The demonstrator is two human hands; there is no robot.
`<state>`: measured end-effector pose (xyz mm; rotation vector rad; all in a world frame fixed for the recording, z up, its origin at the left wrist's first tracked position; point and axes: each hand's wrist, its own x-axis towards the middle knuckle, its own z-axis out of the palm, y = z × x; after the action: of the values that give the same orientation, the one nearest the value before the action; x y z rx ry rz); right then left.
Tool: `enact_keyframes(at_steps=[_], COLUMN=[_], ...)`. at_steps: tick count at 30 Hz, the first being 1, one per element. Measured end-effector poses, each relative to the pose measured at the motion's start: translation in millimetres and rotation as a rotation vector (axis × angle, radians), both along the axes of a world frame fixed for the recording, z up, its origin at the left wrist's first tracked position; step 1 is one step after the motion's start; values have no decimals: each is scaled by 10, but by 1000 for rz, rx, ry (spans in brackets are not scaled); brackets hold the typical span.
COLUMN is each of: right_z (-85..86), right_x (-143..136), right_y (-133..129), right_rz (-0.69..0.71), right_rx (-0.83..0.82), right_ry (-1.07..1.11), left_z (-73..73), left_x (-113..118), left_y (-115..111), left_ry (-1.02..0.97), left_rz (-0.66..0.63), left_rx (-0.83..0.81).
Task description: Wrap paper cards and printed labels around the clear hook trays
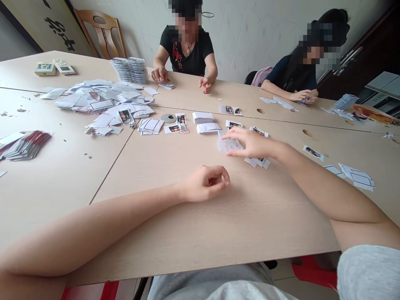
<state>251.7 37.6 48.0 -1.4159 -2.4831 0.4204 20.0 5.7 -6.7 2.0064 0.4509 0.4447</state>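
Note:
My right hand (253, 142) reaches over a translucent plastic piece (229, 143), its thumb and fingers apart. Whether the fingertips touch the plastic I cannot tell. Small cards with dark pictures (258, 161) lie partly hidden beneath that hand and wrist. My left hand (206, 183) rests on the table nearer to me, fingers curled in and thumb close to the index finger, with nothing visible in it. Just beyond the hands stand two stacks of white cards (208, 128). To their left are picture cards (175, 128), a grey roll of tape (168, 118) and black-lined cards (150, 126).
A large heap of white packets (103, 98) covers the left middle of the table (150, 233). Red-edged packets (26, 146) lie far left; lined cards (358, 176) lie right. Two people (190, 50) sit across, handling cards, near tall packet stacks (129, 70).

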Motion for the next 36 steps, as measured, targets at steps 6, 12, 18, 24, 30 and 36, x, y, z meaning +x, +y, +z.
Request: enact_keyframes(at_steps=[6, 12, 18, 24, 30, 36], right_z=[-175, 41, -7, -13, 82, -212], right_x=[-428, -77, 556, 781, 889, 952], right_y=[-41, 894, 1316, 1234, 474, -162], right_rz=[62, -353, -470, -486, -547, -527], right_rx=[106, 248, -262, -212, -132, -305], right_ry=[-137, -121, -290, -222, -246, -237], left_z=[-75, -104, -129, -119, -125, -105], left_x=[-1, -3, -3, 1, 10, 10], left_y=[-115, -84, -78, -72, -62, -44], left_ry=[43, 63, 43, 51, 34, 30], left_rz=[-328, -319, -306, -303, -298, -298], left_rx=[597, 744, 790, 802, 782, 708])
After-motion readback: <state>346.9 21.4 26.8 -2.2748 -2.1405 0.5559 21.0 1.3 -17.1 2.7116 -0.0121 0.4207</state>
